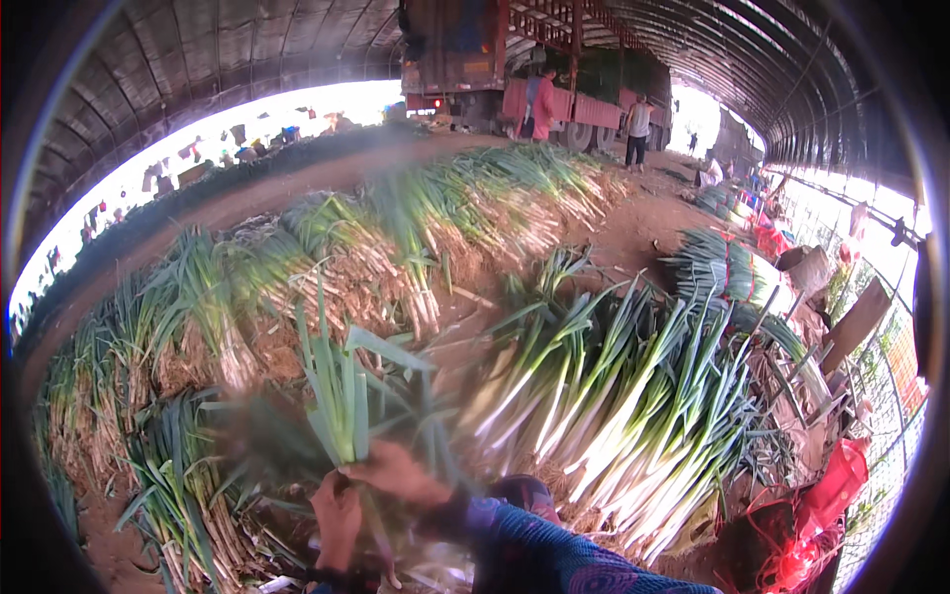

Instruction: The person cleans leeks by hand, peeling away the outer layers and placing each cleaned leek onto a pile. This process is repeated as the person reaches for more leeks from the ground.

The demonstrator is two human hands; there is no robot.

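Low in front of me, a long green onion (339,404) stands with its leaves upward and one leaf bent to the right. My right hand (401,473) is closed round it where the leaves join the stalk, slightly blurred. Just below and to the left, my left hand (336,517) pinches at the same stalk with bent fingers. The pale lower stalk runs down between my wrists, partly hidden. On my right lies a pile of cleaned green onions (633,396) with white stalks. Untrimmed green onions (193,495) with brown, soil-covered stalks lie on my left.
Long rows of dirty green onions (396,228) curve across the ground ahead. Tied bundles (727,267) lie at the right beside a wire fence (896,436). Red plastic (831,490) sits at the lower right. Farther off, a truck (465,49) and several people stand under the arched roof.
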